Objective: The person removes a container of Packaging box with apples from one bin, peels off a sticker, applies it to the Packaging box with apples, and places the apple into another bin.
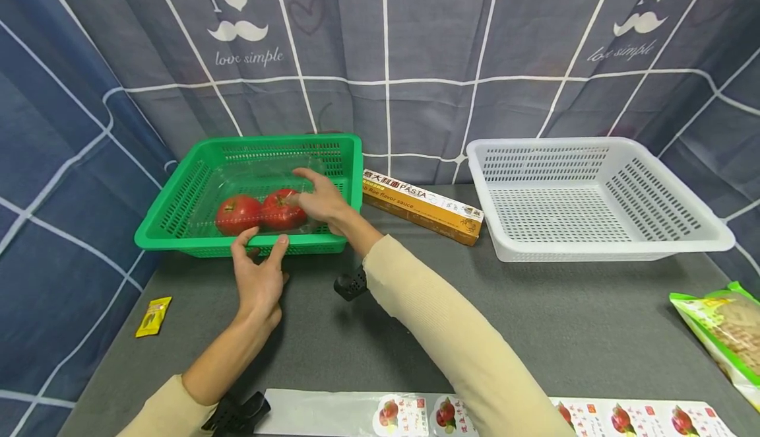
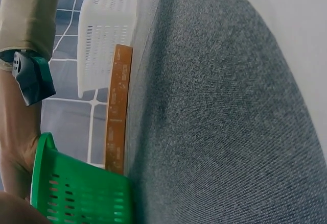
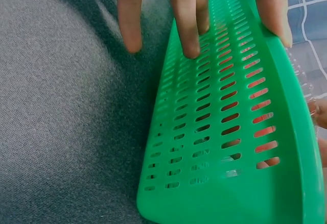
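- Green basket point(image 1: 178, 206): we found it at the table's point(image 1: 380, 318) far left, holding a clear plastic tray point(image 1: 261, 173) with two tomatoes point(image 1: 239, 214).
- Right hand point(image 1: 320, 201): we saw it reach over the basket's near rim, its grip curled on the tray beside the right-hand tomato point(image 1: 284, 210).
- Left hand point(image 1: 259, 278): it lay at the basket's near wall, its grip released, fingers straight and touching the rim.
- Pasta box point(image 1: 421, 207): we logged it lying between the green basket and the white basket point(image 1: 594, 239).
- Yellow sachet point(image 1: 154, 316): near the left edge.
- Green packet point(image 1: 721, 331): at the right edge.
- Sticker strip point(image 1: 332, 414): along the near edge.
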`<state>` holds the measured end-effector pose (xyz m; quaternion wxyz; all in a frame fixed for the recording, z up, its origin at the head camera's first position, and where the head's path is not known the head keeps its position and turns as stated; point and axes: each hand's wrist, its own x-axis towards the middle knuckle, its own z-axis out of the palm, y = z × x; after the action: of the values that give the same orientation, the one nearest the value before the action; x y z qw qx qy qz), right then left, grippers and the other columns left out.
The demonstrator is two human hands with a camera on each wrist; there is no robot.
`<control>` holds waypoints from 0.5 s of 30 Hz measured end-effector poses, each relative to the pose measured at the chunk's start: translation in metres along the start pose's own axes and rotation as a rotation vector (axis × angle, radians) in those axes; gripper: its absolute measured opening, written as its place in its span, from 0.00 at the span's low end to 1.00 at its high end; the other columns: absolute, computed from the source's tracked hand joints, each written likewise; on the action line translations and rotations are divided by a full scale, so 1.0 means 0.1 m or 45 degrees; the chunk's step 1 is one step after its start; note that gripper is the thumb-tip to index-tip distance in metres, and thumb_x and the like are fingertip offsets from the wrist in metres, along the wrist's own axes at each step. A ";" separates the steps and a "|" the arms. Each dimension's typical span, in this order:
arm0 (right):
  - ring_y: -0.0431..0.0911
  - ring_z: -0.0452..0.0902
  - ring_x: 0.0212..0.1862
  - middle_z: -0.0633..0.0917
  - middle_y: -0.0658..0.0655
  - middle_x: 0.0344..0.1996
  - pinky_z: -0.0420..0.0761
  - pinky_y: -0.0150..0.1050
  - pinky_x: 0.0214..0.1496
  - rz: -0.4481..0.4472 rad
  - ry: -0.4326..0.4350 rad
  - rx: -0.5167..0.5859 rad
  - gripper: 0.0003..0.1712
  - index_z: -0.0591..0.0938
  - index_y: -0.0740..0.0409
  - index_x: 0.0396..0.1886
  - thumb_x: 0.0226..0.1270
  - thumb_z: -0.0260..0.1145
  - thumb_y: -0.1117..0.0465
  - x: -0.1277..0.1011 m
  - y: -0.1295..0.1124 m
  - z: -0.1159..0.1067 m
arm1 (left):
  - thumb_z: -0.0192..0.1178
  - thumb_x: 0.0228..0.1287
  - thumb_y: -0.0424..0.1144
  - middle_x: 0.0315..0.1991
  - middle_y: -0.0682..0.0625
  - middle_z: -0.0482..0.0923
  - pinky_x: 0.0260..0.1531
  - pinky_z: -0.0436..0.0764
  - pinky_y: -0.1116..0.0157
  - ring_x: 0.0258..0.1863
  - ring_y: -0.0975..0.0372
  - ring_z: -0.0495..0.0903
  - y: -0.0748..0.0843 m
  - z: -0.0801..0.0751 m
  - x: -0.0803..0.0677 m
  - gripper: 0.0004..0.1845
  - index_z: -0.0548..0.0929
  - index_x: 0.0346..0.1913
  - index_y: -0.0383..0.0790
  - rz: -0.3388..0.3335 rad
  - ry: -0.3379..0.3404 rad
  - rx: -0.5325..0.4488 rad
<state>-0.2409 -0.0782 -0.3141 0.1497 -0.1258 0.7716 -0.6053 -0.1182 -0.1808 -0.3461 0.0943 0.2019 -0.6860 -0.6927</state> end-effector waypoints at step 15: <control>0.47 0.72 0.58 0.66 0.51 0.71 0.77 0.41 0.46 -0.153 0.184 0.168 0.31 0.72 0.47 0.70 0.68 0.64 0.66 -0.06 -0.08 -0.09 | 0.57 0.72 0.50 0.58 0.49 0.51 0.35 0.71 0.65 0.39 0.55 0.64 -0.02 0.03 0.01 0.33 0.54 0.72 0.50 0.046 0.049 0.010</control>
<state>-0.2389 -0.0696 -0.3035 0.0650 -0.1178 0.7300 -0.6701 -0.1203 -0.1781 -0.3481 0.1189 0.2032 -0.6904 -0.6841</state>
